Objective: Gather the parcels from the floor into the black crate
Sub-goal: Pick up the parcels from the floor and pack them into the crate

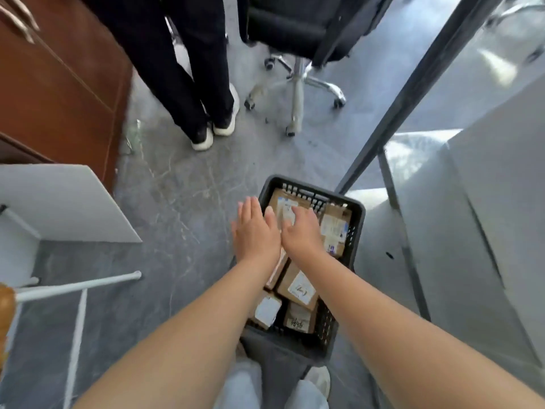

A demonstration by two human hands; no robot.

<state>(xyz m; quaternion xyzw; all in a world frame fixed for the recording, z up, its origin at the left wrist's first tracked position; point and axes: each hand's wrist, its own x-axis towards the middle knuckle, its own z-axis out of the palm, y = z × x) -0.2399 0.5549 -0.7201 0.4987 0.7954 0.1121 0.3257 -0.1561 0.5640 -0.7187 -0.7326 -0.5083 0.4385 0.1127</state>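
Note:
The black crate (358, 212) stands on the grey floor right in front of my feet. It holds several brown cardboard parcels with white labels, among them one near the middle (299, 287) and one upright at the right wall (334, 228). My left hand (255, 231) hovers flat over the crate's left rim, fingers spread, holding nothing. My right hand (300, 231) rests palm down on a parcel (284, 203) at the crate's far end, fingers curled over its label. No parcel shows on the floor around the crate.
Another person's dark trouser legs and white shoes (212, 131) stand ahead. An office chair (296, 90) on castors is behind the crate. A brown cabinet (59, 84) and a white rack (67, 290) are at the left, a glass partition frame (413, 95) at the right.

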